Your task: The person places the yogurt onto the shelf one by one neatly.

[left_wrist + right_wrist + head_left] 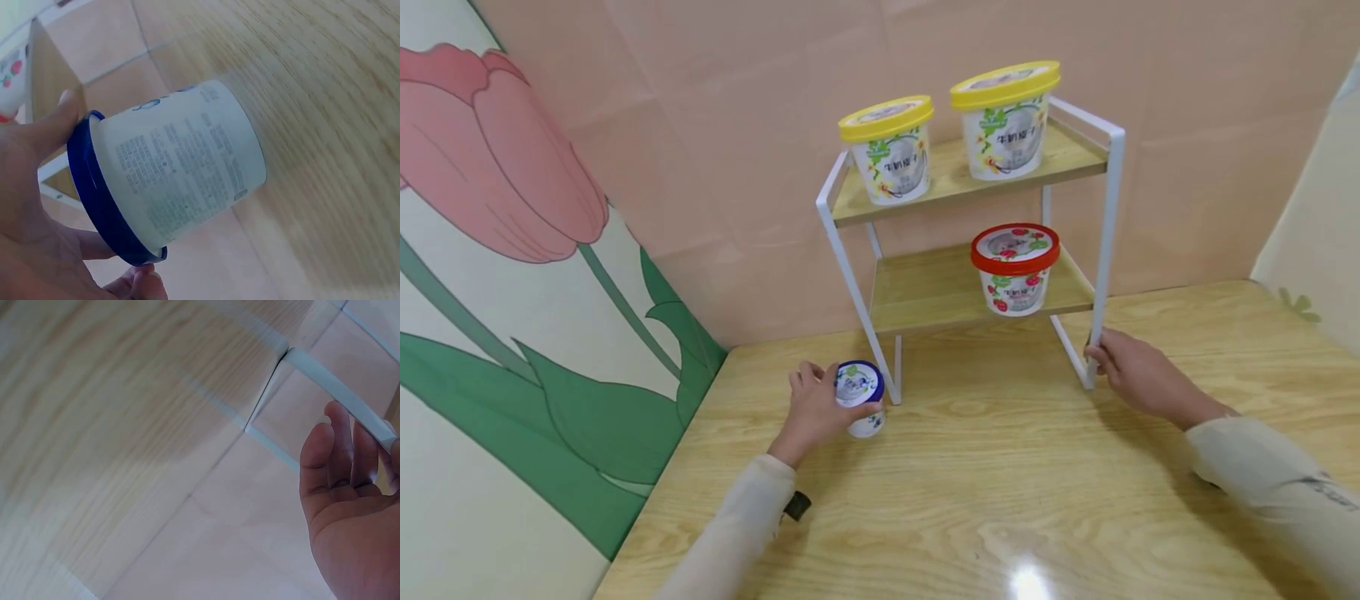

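Note:
My left hand [820,410] grips a small white ice cream tub with a blue lid [860,385], thumb and fingers on either side of the lid. In the left wrist view, printed text covers the side of the tub [187,169]. It is beside the left front leg of a two-tier shelf rack [925,292]; whether its base touches the table cannot be told. At the rack's right front leg, my right hand [1142,375] holds the white frame low down. The right wrist view shows the fingers [317,447] bent around that white bar [340,394].
Two yellow-lidded tubs, one left [891,154] and one right [1007,125], stand on the top shelf. A red-lidded tub [1017,271] sits on the right of the lower shelf. The wooden table [970,483] meets a pink wall behind and a tulip-painted panel [535,333] at left.

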### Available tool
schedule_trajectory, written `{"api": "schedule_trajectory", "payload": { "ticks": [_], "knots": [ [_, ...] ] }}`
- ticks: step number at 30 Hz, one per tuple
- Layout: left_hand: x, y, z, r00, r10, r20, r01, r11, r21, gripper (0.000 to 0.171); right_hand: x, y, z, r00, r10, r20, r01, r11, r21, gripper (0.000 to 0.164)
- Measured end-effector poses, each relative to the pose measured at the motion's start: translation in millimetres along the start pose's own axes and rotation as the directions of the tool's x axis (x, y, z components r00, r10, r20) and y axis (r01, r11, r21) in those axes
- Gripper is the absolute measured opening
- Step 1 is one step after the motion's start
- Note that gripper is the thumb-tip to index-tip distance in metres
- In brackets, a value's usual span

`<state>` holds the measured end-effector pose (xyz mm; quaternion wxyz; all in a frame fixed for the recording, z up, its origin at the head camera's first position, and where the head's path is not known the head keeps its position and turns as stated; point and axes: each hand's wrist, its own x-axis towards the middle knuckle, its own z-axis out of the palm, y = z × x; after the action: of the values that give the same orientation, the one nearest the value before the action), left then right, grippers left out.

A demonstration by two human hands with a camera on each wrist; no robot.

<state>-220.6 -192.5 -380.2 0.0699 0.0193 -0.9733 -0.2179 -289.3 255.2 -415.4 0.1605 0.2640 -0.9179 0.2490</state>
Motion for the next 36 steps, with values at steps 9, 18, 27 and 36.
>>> {"api": "schedule_trajectory", "payload": {
  "ticks": [9,18,27,36],
  "knots": [
    [9.5,-10.2,-8.0,0.998,0.059,0.034,-0.055,0.994,-0.098,0.098,1.7,-2.5,-2.6,1.0,-0.002,-0.002,0.002,1.0,0.007,0.011],
    [19.3,-32.0,-15.9,0.978,0.181,0.105,-0.15,0.956,-0.251,0.093,2.3,-0.8,-1.6,1.0,-0.013,-0.004,0.013,1.0,-0.003,0.011],
    [25.3,-48.3,-19.0,0.928,0.297,0.224,-0.192,0.898,-0.395,0.102,1.6,0.2,-2.1,1.0,-0.013,0.0,0.013,1.0,-0.005,0.012],
    [21.1,-54.3,-21.9,0.929,0.283,0.237,-0.162,0.889,-0.428,0.111,0.8,-0.5,-2.7,1.0,0.0,0.012,0.0,1.0,0.001,0.014]
  ]
}}
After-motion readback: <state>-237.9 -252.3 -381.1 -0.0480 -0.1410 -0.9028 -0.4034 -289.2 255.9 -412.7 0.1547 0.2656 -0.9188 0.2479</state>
